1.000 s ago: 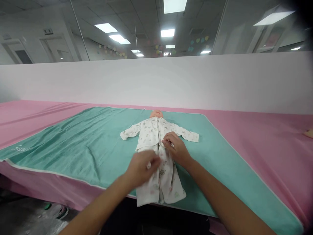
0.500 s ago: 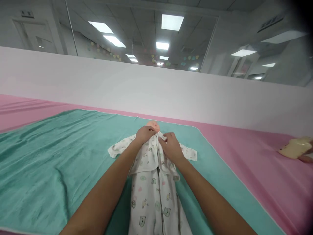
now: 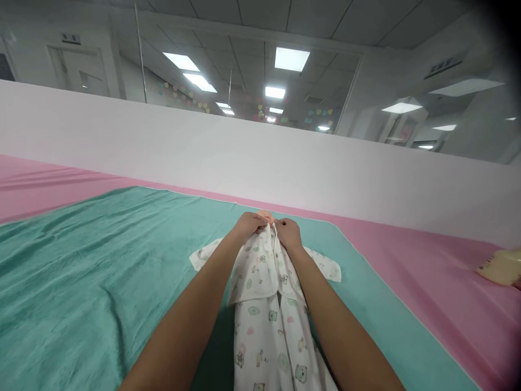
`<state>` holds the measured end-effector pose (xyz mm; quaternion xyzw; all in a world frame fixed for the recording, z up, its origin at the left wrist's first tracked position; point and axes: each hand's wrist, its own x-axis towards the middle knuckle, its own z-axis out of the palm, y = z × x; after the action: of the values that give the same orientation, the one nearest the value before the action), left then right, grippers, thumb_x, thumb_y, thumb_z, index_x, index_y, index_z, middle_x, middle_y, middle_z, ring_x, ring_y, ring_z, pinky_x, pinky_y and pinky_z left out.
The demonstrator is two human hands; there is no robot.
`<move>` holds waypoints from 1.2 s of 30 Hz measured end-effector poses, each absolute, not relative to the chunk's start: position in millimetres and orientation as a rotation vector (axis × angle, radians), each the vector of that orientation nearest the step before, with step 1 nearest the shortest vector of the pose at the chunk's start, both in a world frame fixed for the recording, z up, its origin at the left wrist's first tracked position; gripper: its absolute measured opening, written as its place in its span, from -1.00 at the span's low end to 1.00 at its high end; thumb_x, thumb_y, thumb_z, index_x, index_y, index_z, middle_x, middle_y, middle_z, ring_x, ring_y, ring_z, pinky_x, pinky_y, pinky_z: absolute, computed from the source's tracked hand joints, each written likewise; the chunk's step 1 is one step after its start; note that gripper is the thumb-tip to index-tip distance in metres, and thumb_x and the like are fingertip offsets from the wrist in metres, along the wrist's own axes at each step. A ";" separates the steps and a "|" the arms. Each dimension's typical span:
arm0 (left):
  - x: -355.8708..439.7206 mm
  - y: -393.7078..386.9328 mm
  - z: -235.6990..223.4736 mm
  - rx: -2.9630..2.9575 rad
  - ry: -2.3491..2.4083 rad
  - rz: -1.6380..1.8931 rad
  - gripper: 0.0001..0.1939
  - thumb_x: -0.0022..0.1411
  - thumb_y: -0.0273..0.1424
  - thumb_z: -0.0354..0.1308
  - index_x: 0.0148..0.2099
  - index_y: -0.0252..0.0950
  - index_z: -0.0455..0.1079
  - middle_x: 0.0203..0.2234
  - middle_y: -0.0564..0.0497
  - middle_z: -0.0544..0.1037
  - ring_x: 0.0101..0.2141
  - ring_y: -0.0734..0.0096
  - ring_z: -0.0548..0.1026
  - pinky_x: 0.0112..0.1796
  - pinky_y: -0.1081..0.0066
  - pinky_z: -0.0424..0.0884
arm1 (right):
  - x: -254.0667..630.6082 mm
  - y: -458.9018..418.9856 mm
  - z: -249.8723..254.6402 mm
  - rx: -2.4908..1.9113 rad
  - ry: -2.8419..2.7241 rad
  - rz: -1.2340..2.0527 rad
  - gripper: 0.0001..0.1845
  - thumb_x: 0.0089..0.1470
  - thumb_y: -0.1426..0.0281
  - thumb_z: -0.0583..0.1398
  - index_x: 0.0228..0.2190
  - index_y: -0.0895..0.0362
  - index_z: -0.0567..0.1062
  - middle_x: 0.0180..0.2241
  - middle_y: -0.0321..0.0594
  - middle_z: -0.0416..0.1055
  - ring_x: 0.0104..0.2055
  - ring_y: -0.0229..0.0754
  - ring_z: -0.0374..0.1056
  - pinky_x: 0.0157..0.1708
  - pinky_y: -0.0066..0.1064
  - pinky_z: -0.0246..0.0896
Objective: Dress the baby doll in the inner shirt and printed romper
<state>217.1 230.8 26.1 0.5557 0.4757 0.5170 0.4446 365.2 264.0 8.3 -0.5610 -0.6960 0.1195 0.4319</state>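
Note:
A baby doll (image 3: 265,215) lies on its back, its head mostly hidden behind my hands. It wears a white printed baby jacket (image 3: 256,271) with both sleeves spread out to the sides. Below the jacket run matching printed trousers (image 3: 264,342). My left hand (image 3: 249,225) pinches one front edge of the jacket at the neckline. On the other side of the opening, my right hand (image 3: 288,232) grips the opposite front edge near the collar. Between my hands the two edges stand slightly raised and apart.
A teal blanket (image 3: 142,260) lies under the doll, over a pink sheet (image 3: 407,260). Behind rises a white low wall (image 3: 203,152) with glass above it. At the far right is a cream-coloured object (image 3: 502,266), partly cut off.
My right hand has moved up to the collar and now grips the jacket's edge there. The neckline edges are lifted more. The view has shifted slightly.

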 end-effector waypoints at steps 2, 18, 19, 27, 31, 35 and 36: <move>219.8 233.3 25.2 1.197 1.081 1.320 -0.82 -0.10 -0.45 0.24 -0.63 -0.38 0.33 -0.70 0.07 0.33 -0.60 0.58 0.31 -0.48 0.50 0.32 | 361.0 262.4 8.0 -1.356 -1.695 0.337 -0.62 0.00 0.16 0.00 -0.64 0.12 0.39 -0.57 -0.25 0.40 -0.47 -0.20 0.27 -0.46 -0.41 0.09; 225.0 237.2 15.2 1.140 1.085 1.316 -0.84 -0.15 -0.48 0.31 -0.59 -0.41 0.37 -0.67 0.04 0.43 -0.56 0.55 0.38 -0.37 0.48 0.39 | 354.0 268.4 -14.9 -1.062 -1.234 0.954 -0.58 -0.33 0.06 0.27 -0.55 0.19 0.53 -0.53 -0.19 0.47 -0.48 -0.18 0.31 -0.47 -0.43 0.21; 224.5 237.1 14.9 1.131 1.073 1.308 -0.85 -0.14 -0.48 0.30 -0.57 -0.41 0.38 -0.65 0.02 0.45 -0.55 0.55 0.40 -0.36 0.49 0.39 | 353.8 267.2 -14.0 -1.061 -1.235 0.954 -0.59 -0.33 0.07 0.27 -0.56 0.19 0.53 -0.54 -0.21 0.46 -0.49 -0.20 0.30 -0.47 -0.43 0.20; 219.1 236.9 12.7 1.076 0.988 1.272 -0.86 -0.07 -0.47 0.30 -0.47 -0.42 0.41 -0.51 -0.05 0.50 -0.44 0.51 0.46 -0.24 0.49 0.41 | 355.3 263.3 -10.6 -1.079 -1.288 0.892 -0.65 -0.29 0.11 0.26 -0.61 0.17 0.51 -0.56 -0.26 0.43 -0.48 -0.22 0.28 -0.46 -0.46 0.17; 222.8 236.7 12.4 1.084 1.021 1.292 -0.83 -0.08 -0.46 0.31 -0.51 -0.41 0.38 -0.57 -0.02 0.48 -0.51 0.55 0.43 -0.32 0.50 0.41 | 355.7 261.4 -8.8 -1.072 -1.282 0.876 -0.66 -0.28 0.10 0.26 -0.62 0.16 0.50 -0.59 -0.28 0.41 -0.49 -0.23 0.26 -0.47 -0.46 0.15; 226.4 234.9 14.3 1.093 1.066 1.314 -0.80 -0.14 -0.47 0.33 -0.56 -0.40 0.34 -0.66 0.05 0.44 -0.59 0.60 0.38 -0.40 0.52 0.37 | 356.3 262.0 -9.1 -1.006 -1.262 0.945 -0.69 -0.27 0.14 0.26 -0.68 0.14 0.44 -0.64 -0.34 0.34 -0.53 -0.29 0.19 -0.51 -0.46 0.10; 226.7 234.2 14.9 1.094 1.070 1.314 -0.80 -0.14 -0.47 0.33 -0.56 -0.40 0.34 -0.67 0.05 0.43 -0.59 0.61 0.37 -0.41 0.52 0.37 | 356.8 262.9 -10.1 -0.980 -1.244 0.997 -0.71 -0.27 0.16 0.26 -0.69 0.14 0.42 -0.66 -0.36 0.32 -0.55 -0.30 0.17 -0.53 -0.46 0.09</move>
<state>226.7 234.2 14.9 0.4590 0.4489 0.5512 0.5329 356.8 262.9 -10.1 -0.4216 -0.5351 0.4290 0.5932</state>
